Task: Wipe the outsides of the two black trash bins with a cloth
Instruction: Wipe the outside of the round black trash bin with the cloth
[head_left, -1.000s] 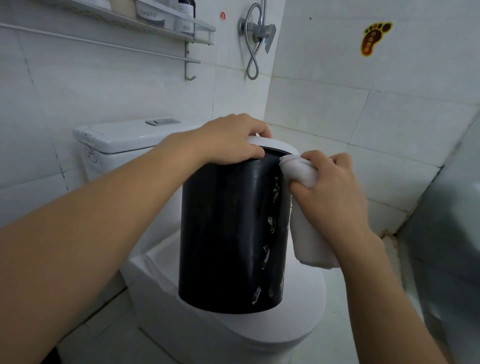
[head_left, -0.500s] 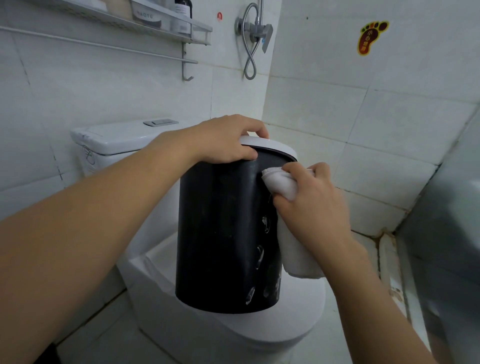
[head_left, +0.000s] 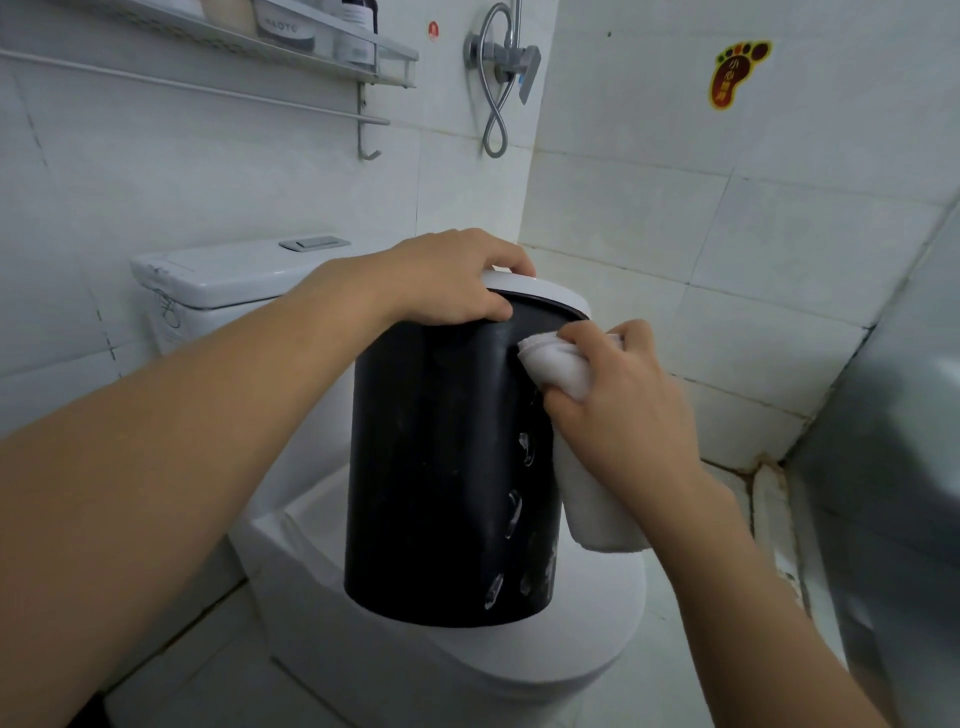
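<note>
The black trash bin (head_left: 447, 467) stands on the closed toilet lid (head_left: 597, 613), its long axis close to upright with the top tipped a little toward the right wall. Its white rim (head_left: 540, 291) faces up and away from me. My left hand (head_left: 447, 280) curls over the near side of that rim, fingers hooked across the top and thumb against the black wall, gripping it. My right hand (head_left: 618, 395) is bunched around a white cloth (head_left: 556, 364) and presses it against the upper right of the bin's wall, just under the rim; the loose end of the cloth hangs down beside the bin toward the toilet lid.

The bin's base sits near the front of the lid, with a bare strip of lid to its right and in front. The toilet tank (head_left: 218, 280) is close behind on the left, and the tiled corner lies to the right behind my right hand. A grey surface (head_left: 893, 467) fills the right edge, blurred and cut off; I cannot tell what it is.

The bin's far side and its inside are hidden. Pale shiny marks run down its right wall; I cannot tell whether they are drips or a pattern. Only one bin is in view.
</note>
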